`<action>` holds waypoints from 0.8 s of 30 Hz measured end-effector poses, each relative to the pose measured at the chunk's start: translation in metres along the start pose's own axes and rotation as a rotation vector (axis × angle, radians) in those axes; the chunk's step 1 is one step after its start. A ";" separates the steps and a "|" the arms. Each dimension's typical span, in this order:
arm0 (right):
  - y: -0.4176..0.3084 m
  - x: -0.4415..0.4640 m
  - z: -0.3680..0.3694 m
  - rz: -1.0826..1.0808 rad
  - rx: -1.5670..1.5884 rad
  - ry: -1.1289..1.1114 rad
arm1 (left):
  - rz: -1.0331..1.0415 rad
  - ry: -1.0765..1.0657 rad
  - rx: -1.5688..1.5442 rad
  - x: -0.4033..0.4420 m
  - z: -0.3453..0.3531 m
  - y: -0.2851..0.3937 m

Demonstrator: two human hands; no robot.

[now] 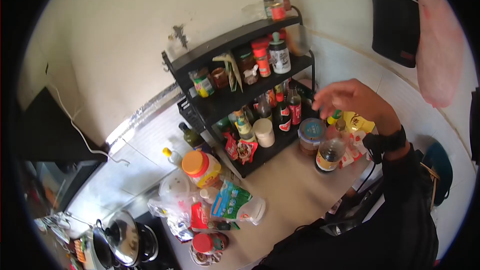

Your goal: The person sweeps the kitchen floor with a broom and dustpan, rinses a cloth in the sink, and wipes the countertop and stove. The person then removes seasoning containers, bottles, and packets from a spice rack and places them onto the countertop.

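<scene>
My right hand (pixel 356 101) is raised over the right end of the counter, its fingers loosely bent and apart, with nothing seen in them. Below it stand a clear bottle with dark liquid (pixel 329 159) and a round tub with a blue lid (pixel 312 132). Yellow and red-white packets (pixel 361 125) lie beside them, close to my wrist. Left of the hand, sauce bottles (pixel 295 107) stand on the bottom level of a black rack (pixel 220 101). My left hand is out of view.
Spice jars fill the rack's upper shelves. A jar with an orange lid (pixel 197 164), a blue-green bag (pixel 232 202) and a red-lidded jar (pixel 209 243) crowd the counter's left part. A lidded pot (pixel 123 240) sits at lower left. A pink bag (pixel 440 50) hangs at right.
</scene>
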State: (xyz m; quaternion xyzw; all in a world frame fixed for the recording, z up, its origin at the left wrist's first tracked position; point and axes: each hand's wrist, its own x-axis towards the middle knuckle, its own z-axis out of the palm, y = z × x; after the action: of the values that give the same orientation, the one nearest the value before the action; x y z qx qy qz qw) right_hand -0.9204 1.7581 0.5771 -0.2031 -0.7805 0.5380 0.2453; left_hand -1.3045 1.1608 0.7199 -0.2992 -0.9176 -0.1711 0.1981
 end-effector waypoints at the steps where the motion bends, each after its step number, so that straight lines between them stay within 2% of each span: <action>1: -0.009 0.006 -0.006 -0.057 -0.038 0.002 | 0.090 0.005 0.009 0.024 -0.005 0.014; 4: -0.028 0.022 -0.025 -0.125 -0.089 -0.004 | 0.404 -0.030 0.212 0.095 -0.006 0.079; 8: 0.001 0.083 -0.065 -0.294 -0.022 0.137 | 0.542 -0.158 -0.316 0.193 0.063 0.194; 10: 0.004 0.108 -0.083 -0.313 0.041 0.325 | 0.755 -0.161 -0.368 0.221 0.105 0.278; 11: 0.003 0.120 -0.096 -0.323 0.062 0.412 | 0.743 -0.188 -0.448 0.238 0.129 0.317; 12: 0.003 0.129 -0.108 -0.330 0.046 0.488 | 0.830 -0.208 -0.505 0.254 0.153 0.355; 15: 0.010 0.163 -0.143 -0.378 -0.006 0.675 | 0.821 -0.280 -0.784 0.275 0.224 0.466; 18: 0.030 0.204 -0.171 -0.369 -0.224 0.825 | 0.747 -0.267 -0.974 0.282 0.295 0.561; 22: 0.047 0.245 -0.205 -0.308 -0.490 0.867 | 0.737 -0.213 -0.779 0.317 0.350 0.635; 24: 0.050 0.261 -0.215 -0.335 -0.575 0.809 | 0.759 -0.249 -0.748 0.335 0.361 0.657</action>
State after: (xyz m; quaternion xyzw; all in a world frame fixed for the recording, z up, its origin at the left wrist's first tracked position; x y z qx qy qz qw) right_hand -0.9966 2.0857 0.6373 -0.3262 -0.7614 0.1339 0.5440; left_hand -1.2419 1.9786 0.6929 -0.6772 -0.6384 -0.3656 0.0160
